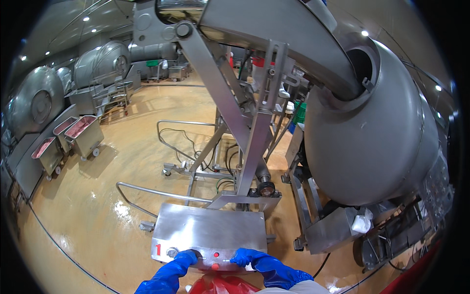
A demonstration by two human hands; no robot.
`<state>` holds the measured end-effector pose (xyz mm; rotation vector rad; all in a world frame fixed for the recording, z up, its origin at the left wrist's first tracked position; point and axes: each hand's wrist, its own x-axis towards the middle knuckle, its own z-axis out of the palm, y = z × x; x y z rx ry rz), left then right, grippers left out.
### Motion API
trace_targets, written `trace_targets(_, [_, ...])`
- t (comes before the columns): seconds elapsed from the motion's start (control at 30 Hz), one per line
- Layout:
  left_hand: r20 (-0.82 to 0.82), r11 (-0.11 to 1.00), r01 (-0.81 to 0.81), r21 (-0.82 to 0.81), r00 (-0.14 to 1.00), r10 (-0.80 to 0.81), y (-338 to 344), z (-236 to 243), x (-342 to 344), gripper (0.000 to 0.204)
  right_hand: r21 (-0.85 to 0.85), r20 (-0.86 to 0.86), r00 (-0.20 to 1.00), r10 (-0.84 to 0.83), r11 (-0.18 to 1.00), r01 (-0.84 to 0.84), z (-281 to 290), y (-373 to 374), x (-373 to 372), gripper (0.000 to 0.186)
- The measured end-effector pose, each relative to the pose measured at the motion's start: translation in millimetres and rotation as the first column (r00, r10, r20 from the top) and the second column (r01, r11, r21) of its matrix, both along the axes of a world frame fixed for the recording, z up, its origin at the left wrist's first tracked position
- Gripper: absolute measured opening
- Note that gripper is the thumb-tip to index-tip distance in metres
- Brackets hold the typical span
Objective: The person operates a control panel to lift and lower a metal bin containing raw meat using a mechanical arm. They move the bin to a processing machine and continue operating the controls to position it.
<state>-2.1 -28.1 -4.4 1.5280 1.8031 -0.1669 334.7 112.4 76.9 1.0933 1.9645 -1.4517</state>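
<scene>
Gloves point(186, 256) and wrinkled sleeves point(280, 271) are blue (the apron point(225, 285), red).

A meat-processing plant: 3 wheeled steel bins point(90, 140) holding pinkish raw meat point(81, 126) stand at the left of the frame, huge metal drums point(105, 63) line the upper left, and a bulbous grey vessel point(364, 152) fills the right above the glossy tan floor point(129, 152).
</scene>
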Motion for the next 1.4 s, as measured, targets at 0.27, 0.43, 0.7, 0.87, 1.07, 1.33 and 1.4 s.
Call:
trace_targets(0.27, [0.006,1.000,-0.017,-0.013,1.000,0.017,9,-8,1,0.044,-0.125,0.048,0.990,-0.130,0.983,0.135,-66,19,22,0.050])
trace_targets(0.43, [0.045,1.000,-0.010,0.014,0.999,0.009,2,-32,-2,0.045,0.593,0.061,0.993,0.099,0.797,-0.116,-27,-41,15,0.065])
trace_targets(0.7, [-0.013,1.000,-0.010,-0.020,1.000,0.010,13,-54,-6,0.043,0.737,0.080,0.994,-0.070,0.676,-0.012,-53,-62,8,0.057])
trace_targets(0.87, [0.060,1.000,-0.008,0.002,0.998,0.008,0,-12,5,0.043,0.691,0.076,0.995,-0.070,0.723,-0.002,-41,-65,15,0.055])
trace_targets(1.07, [0.083,1.000,-0.021,0.010,0.996,0.020,-7,8,5,0.043,0.667,0.133,0.991,-0.008,0.740,-0.083,-25,-59,10,0.053])
trace_targets(1.33, [0.097,1.000,-0.016,0.015,0.995,0.014,-7,16,8,0.043,0.665,0.125,0.992,0.011,0.741,-0.092,-28,-58,15,0.053])
trace_targets(1.4, [0.097,1.000,-0.024,0.011,0.995,0.023,-11,15,7,0.043,0.655,0.127,0.992,0.021,0.749,-0.099,-23,-57,11,0.054])
